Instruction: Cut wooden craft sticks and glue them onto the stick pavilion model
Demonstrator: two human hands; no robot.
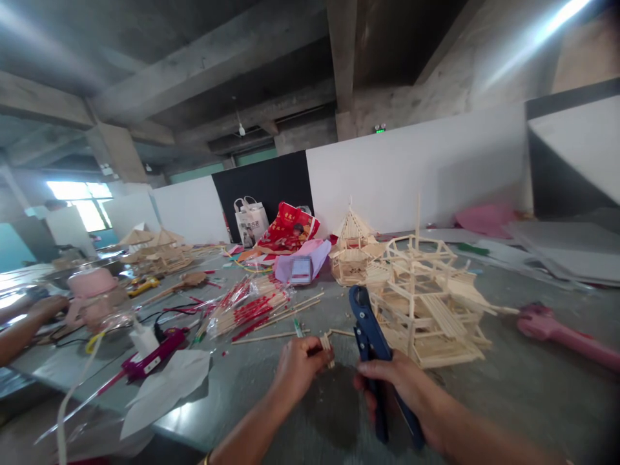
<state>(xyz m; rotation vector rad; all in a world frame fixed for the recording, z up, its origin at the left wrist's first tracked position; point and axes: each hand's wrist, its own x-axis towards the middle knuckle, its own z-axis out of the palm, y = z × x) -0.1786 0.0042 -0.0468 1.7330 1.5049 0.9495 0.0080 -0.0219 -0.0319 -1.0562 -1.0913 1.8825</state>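
Observation:
Between the thumb and fingers of my left hand (303,363) is a small bunch of short wooden sticks (327,352), held just above the grey table. My right hand (394,387) is wrapped round the handles of a blue hand cutter (371,329), whose head points up and away from me. The cutter and the sticks are apart. Right behind the cutter stands a wooden stick model (426,303), an open frame with several levels. A second stick model with a pointed roof (351,248) is farther back.
Bundled sticks with red ends (252,303) lie in plastic left of centre. A purple glue gun (155,355) and white paper (167,387) are at the left. A pink tool (562,329) lies right. Another person's hand (51,310) reaches in at far left.

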